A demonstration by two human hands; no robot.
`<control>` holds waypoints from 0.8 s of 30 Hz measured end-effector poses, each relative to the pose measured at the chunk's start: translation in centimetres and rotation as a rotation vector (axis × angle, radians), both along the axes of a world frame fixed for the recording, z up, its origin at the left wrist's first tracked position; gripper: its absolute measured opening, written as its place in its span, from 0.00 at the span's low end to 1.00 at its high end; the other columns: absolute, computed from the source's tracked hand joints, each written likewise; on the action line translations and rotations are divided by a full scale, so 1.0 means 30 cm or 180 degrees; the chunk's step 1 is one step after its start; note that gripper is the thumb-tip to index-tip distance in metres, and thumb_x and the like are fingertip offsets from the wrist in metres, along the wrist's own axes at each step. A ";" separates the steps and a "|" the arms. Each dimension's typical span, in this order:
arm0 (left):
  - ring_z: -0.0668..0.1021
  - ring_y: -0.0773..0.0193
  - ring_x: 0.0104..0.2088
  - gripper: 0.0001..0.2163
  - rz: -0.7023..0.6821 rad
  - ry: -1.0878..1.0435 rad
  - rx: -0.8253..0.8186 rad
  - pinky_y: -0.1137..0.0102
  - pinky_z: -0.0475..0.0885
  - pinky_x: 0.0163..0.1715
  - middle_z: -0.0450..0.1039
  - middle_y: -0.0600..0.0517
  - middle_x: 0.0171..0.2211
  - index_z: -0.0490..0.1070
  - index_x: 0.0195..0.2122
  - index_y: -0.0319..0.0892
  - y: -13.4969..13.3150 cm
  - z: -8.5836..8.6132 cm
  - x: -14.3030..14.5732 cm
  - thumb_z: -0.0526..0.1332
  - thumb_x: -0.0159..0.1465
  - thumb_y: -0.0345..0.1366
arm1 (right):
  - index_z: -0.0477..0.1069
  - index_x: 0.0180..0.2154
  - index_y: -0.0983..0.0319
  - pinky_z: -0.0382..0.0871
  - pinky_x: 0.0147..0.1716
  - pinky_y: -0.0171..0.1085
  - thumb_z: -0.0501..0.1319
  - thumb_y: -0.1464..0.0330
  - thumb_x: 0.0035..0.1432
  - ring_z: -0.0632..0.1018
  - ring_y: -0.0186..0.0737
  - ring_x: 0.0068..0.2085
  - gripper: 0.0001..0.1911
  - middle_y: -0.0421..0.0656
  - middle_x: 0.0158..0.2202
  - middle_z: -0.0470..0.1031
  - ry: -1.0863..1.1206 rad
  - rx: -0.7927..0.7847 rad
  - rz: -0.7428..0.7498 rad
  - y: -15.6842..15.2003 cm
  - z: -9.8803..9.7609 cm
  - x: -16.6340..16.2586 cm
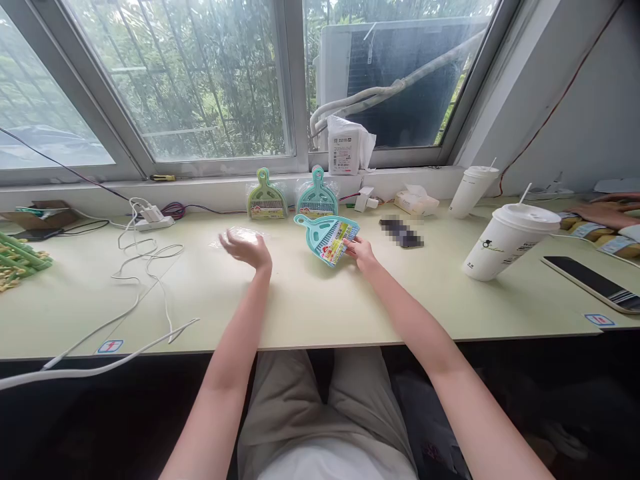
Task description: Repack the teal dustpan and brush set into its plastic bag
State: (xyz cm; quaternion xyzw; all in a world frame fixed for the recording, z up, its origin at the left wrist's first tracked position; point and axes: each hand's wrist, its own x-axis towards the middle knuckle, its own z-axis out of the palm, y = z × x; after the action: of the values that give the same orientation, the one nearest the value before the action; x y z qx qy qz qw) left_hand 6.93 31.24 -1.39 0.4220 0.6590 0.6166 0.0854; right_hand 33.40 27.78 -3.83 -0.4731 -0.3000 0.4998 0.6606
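Currently your right hand (361,253) pinches the label end of the teal dustpan set (327,238), lifted slightly off the bench (310,300) near two packaged sets against the sill. Your left hand (247,249) hovers open beside a clear wrapper (240,235); steady the pan by its edge, not the card.

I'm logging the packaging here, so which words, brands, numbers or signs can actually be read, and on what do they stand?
None can be read for certain.
Card label on the teal dustpan set held by the right hand: colourful print, too small.
Labels on the green set and teal set by the window: blurred.
White packet on the sill: barcode and print, too small.
Near cup: dark logo and print, unreadable.
Table-edge stickers: unreadable.
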 end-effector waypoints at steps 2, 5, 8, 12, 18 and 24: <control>0.66 0.54 0.59 0.21 -0.0977 -0.0212 -0.0020 0.58 0.63 0.57 0.61 0.40 0.57 0.51 0.59 0.43 -0.012 -0.003 0.055 0.52 0.67 0.38 | 0.72 0.36 0.64 0.79 0.38 0.35 0.63 0.79 0.54 0.80 0.35 0.34 0.08 0.43 0.36 0.79 0.0018 0.0090 0.0096 -0.006 0.001 -0.030; 0.75 0.56 0.47 0.19 -0.2776 -0.0767 -0.0740 0.61 0.72 0.45 0.68 0.41 0.49 0.55 0.57 0.42 -0.030 -0.030 0.136 0.50 0.68 0.43 | 0.72 0.37 0.64 0.79 0.38 0.35 0.62 0.77 0.56 0.80 0.35 0.34 0.07 0.43 0.37 0.79 -0.0034 0.0233 0.0303 -0.013 0.003 -0.059; 0.77 0.57 0.40 0.21 -0.3324 -0.0813 -0.1019 0.63 0.74 0.35 0.69 0.44 0.44 0.56 0.57 0.42 -0.041 -0.058 0.174 0.53 0.66 0.45 | 0.71 0.39 0.65 0.79 0.35 0.35 0.59 0.73 0.60 0.80 0.36 0.32 0.04 0.45 0.34 0.79 -0.0251 0.0000 0.0677 -0.011 0.010 -0.049; 0.75 0.60 0.41 0.14 -0.2766 -0.0758 -0.0554 0.67 0.71 0.39 0.71 0.47 0.42 0.65 0.49 0.41 -0.017 -0.065 0.144 0.50 0.67 0.41 | 0.70 0.36 0.67 0.76 0.26 0.37 0.56 0.68 0.64 0.79 0.38 0.24 0.09 0.49 0.29 0.78 -0.0978 -0.0673 0.1053 0.000 0.022 -0.001; 0.74 0.60 0.43 0.15 -0.2645 -0.0605 -0.0721 0.67 0.68 0.45 0.73 0.46 0.42 0.70 0.43 0.40 0.019 -0.073 0.104 0.49 0.67 0.43 | 0.69 0.37 0.65 0.68 0.21 0.29 0.45 0.57 0.69 0.78 0.33 0.23 0.22 0.46 0.29 0.78 -0.0787 -0.0485 -0.0284 0.029 0.029 0.102; 0.75 0.57 0.43 0.18 -0.3125 -0.0343 -0.0990 0.64 0.67 0.46 0.74 0.46 0.42 0.70 0.44 0.40 -0.002 -0.091 0.131 0.51 0.65 0.48 | 0.73 0.26 0.64 0.61 0.24 0.31 0.45 0.55 0.67 0.71 0.31 0.21 0.29 0.45 0.24 0.74 -0.2189 -0.0512 -0.0121 0.021 0.022 0.079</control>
State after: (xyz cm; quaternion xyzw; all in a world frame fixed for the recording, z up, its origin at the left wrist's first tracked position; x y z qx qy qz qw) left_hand 10.86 31.19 -4.10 0.6316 0.4619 0.4195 0.4602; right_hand 35.76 28.40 -3.16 -0.6697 -0.4556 0.3209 0.4908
